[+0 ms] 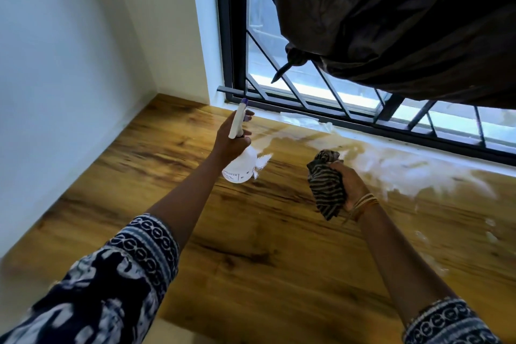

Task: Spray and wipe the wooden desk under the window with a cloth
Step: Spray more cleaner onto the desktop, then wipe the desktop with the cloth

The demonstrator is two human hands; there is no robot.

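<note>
Patterned sleeves (117,282) are sitting closest to the camera, both arms reaching out over the wooden desk (251,246). The left hand (230,138) is gripping a white spray bottle (240,160) by the neck, held above the desk, long axis upright and slightly tilted, nozzle pointing toward the far window (293,72). The right hand (350,184) is clutching a bunched striped cloth (326,184) just right of it. A dark curtain (405,22) is hanging over the window's right part, and wet patches (413,170) are shining on the far right.
</note>
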